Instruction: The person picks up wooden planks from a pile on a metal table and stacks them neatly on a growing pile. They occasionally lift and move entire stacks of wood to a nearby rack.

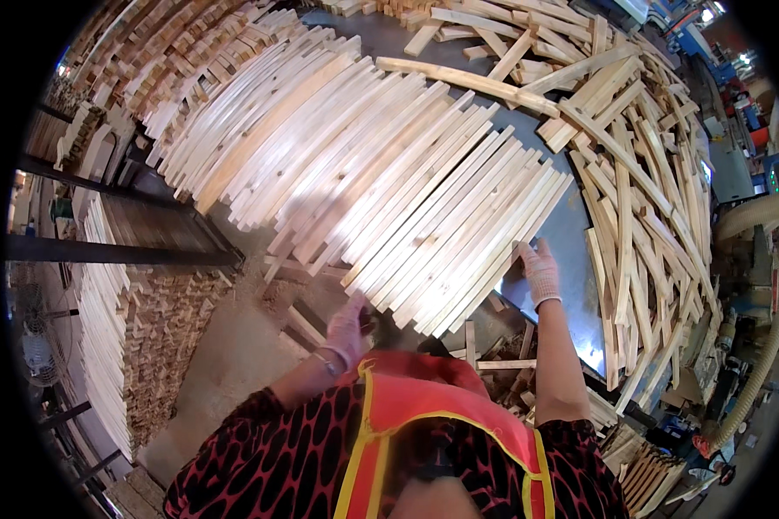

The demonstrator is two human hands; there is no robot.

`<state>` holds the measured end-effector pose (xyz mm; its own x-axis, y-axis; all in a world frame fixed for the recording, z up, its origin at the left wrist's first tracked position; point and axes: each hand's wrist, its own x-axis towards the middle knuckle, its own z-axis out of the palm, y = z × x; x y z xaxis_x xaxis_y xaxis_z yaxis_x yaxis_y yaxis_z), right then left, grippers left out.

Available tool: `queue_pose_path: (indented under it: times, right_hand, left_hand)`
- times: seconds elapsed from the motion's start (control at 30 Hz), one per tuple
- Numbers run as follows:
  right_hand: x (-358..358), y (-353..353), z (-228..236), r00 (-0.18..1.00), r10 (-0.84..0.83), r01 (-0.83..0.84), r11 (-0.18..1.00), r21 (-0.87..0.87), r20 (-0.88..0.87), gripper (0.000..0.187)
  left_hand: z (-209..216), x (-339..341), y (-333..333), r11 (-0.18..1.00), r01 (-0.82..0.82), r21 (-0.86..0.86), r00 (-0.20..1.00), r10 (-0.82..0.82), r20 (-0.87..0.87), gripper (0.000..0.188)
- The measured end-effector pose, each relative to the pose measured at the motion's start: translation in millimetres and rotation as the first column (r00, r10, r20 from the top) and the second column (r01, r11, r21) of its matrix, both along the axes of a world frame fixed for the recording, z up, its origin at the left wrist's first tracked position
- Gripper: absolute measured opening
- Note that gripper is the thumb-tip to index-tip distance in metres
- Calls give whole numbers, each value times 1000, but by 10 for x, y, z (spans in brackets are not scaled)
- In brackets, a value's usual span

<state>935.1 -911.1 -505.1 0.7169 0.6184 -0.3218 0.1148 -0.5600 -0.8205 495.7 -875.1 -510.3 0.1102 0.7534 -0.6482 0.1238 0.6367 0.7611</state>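
Long pale wooden strips (459,233) lie side by side in a slanting row on a grey metal table (571,259). My left hand (346,330), in a light knitted glove, is just below the near left ends of the row. Its fingers look parted, with nothing visible between them. On the other side, my gloved right hand (541,273) is beside the outermost strip at the row's right edge. Its fingertips are spread and seem to rest against that strip; whether they touch it is hard to tell.
A heap of crossed loose strips (640,199) covers the table's right and far sides. One bowed-looking strip (467,80) lies across the row's far end. Stacked wood (169,337) stands at left by a dark metal bar (121,251). Offcuts (511,381) lie below the table edge.
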Motion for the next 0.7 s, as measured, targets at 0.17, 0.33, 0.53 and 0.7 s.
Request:
queue_pose_path:
  times: [0.17,0.33,0.53,0.7]
  right_hand:
    - [87,274,244,998,-23,26,998,-52,58,48]
    - [347,204,517,1000,6,-5,998,57,-26,52]
    - [727,288,245,972,111,-131,988,-82,-209,57]
    - [859,195,167,938,53,-30,997,70,-341,53]
  left_hand:
    - [-310,399,-105,317,766,560,565,-748,-349,24]
    - [1014,1449,759,519,735,437,672,-646,-363,37]
    - [833,2771,1355,531,830,172,502,-577,-644,72]
    - [727,3120,1135,681,649,338,740,-462,-489,80]
